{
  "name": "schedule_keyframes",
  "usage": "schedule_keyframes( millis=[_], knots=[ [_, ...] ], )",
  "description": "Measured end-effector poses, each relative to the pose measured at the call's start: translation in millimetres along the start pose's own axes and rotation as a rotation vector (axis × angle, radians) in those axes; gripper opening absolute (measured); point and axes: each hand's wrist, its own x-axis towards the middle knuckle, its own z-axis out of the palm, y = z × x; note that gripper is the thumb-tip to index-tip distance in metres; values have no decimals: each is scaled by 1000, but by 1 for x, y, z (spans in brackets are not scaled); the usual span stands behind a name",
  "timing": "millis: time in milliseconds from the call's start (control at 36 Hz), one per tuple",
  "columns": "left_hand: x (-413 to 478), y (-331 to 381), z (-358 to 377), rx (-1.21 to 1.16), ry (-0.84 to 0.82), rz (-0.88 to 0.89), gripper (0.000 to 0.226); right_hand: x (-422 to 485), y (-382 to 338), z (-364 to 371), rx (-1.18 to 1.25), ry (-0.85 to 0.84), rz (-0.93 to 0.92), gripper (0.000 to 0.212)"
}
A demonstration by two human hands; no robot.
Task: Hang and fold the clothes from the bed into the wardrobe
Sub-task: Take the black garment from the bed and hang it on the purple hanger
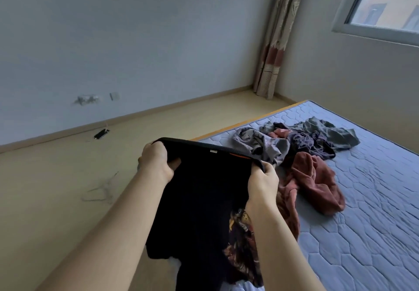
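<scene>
Matt black cloth shirt [204,195]; quilted fabric mattress [374,200]; smooth wood floor [56,188].

There is one camera, on the person's head. It looks forward and down, tilted sideways. The hands are close, low in the middle. The bed [374,200] fills the lower right, the floor [68,177] the left.

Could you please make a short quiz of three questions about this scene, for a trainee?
1. True or false: both hands grip the black T-shirt.
2. Where does the clothes pile lie? A) on the floor B) on the mattress C) on a chair
3. Fill in: the rust-red garment lies ____ the right hand.

Key: 1 true, left hand and right hand hold its collar. 2 B. 3 beside.
</scene>
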Motion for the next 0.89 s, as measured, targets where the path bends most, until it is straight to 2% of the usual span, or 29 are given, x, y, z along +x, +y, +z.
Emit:
schedule_keyframes(
  millis=[222,528,667,889],
  knots=[
    [-77,-35,-51,-204,38,48,28,-37,15,-37,-22,-142,26,17],
    [-169,-32,-156,-390,298,175,16,-127,15,-22,-38,-564,132,22],
    [-206,-22,-209,-454,339,296,25,-176,0,-4,-27,-752,160,19],
    [-272,8,-283,-609,480,557,14,-266,-16,24,23,-1040,177,22]
  ],
)
